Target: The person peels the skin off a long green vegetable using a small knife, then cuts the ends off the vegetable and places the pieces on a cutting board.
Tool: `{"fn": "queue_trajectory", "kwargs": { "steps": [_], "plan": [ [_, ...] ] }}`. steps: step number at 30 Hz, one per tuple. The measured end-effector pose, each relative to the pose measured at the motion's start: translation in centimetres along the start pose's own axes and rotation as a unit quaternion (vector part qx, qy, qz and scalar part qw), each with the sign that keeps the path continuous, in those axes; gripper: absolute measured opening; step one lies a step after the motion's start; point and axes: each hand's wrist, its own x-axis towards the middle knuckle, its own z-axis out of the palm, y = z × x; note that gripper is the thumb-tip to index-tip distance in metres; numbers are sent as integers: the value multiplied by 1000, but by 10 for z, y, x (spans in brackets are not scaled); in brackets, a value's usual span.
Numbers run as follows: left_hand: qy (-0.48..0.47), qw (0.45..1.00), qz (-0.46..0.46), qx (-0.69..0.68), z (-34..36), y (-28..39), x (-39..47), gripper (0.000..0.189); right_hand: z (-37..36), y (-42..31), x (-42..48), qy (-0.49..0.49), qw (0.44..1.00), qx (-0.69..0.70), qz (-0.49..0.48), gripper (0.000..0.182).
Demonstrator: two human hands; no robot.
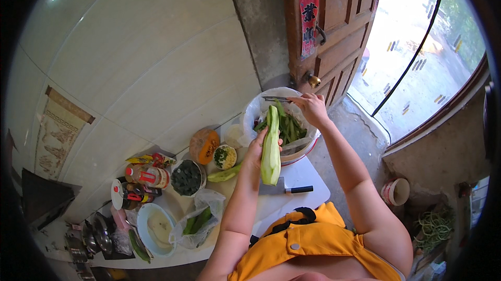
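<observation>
My left hand (pixel 259 146) is closed around a long, pale green peeled gourd (pixel 271 152), held over the table's edge beside a bin. My right hand (pixel 311 108) grips a peeler or small knife (pixel 276 98) above the bin; its exact kind is unclear. Green peelings (pixel 289 129) lie inside the plastic-lined bin (pixel 250 105). Below the gourd, a cleaver with a black handle (pixel 299 190) rests on the white table (pixel 319 179). Another peeled green gourd (pixel 224 174) lies left of my left forearm.
Left on the table are a cut pumpkin (pixel 204 146), a bowl of chopped garlic and greens (pixel 225 157), a bowl of dark cubes (pixel 187 178), a bag of green vegetables (pixel 199 221), a blue basin (pixel 150 218) and bottles (pixel 150 175). A wooden door (pixel 336 26) stands ajar beyond the bin.
</observation>
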Motion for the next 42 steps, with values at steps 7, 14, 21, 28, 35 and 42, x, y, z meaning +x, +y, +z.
{"fn": "queue_trajectory", "kwargs": {
  "steps": [7,14,21,28,35,42],
  "plan": [
    [45,998,47,-14,8,-3,1,45,-12,-6,4,25,1000,-1,-12,26],
    [45,995,65,-62,20,-1,4,47,-11,-18,-6,47,998,27,-32,24],
    [14,996,67,-55,6,1,10,47,-18,-52,-32,36,991,82,-99,28],
    [26,992,83,-89,15,3,6,48,-24,-66,-47,26,985,114,-129,31],
    [2,995,81,-66,6,2,6,48,-25,-65,-43,48,986,83,-139,33],
    [1,996,62,-61,1,0,12,38,-22,-59,-33,71,987,63,-133,34]
  ]
}}
